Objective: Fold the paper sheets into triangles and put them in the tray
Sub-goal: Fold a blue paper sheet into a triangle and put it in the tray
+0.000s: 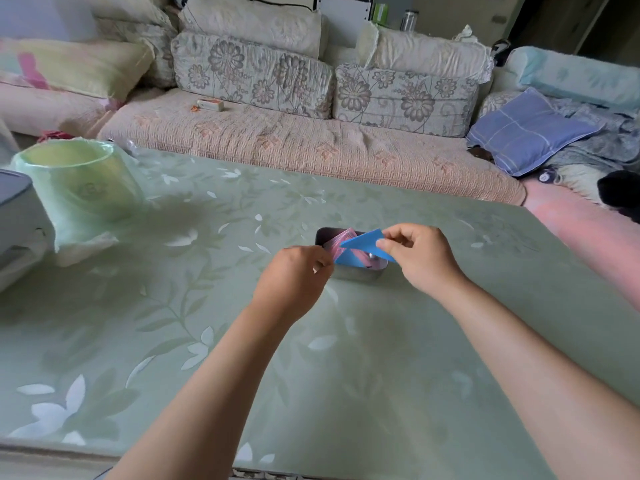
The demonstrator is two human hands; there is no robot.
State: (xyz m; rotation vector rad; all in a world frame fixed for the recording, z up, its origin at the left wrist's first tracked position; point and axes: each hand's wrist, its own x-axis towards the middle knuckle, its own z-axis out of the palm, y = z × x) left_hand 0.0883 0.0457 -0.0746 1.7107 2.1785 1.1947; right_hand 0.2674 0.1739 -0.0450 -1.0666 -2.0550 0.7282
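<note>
A blue paper [360, 249], folded into a triangle, is held in the air just above a small metal tray [356, 274] in the middle of the table. My left hand [298, 275] pinches the paper's lower left corner. My right hand [419, 256] pinches its right edge with curled fingers. Inside the tray lies pink folded paper [337, 242], partly hidden by the blue triangle.
The green floral table [242, 341] carries a green plastic-wrapped tub [79, 181] and a grey box [17, 216] at the far left. A sofa [311, 143] with cushions runs behind the table's far edge.
</note>
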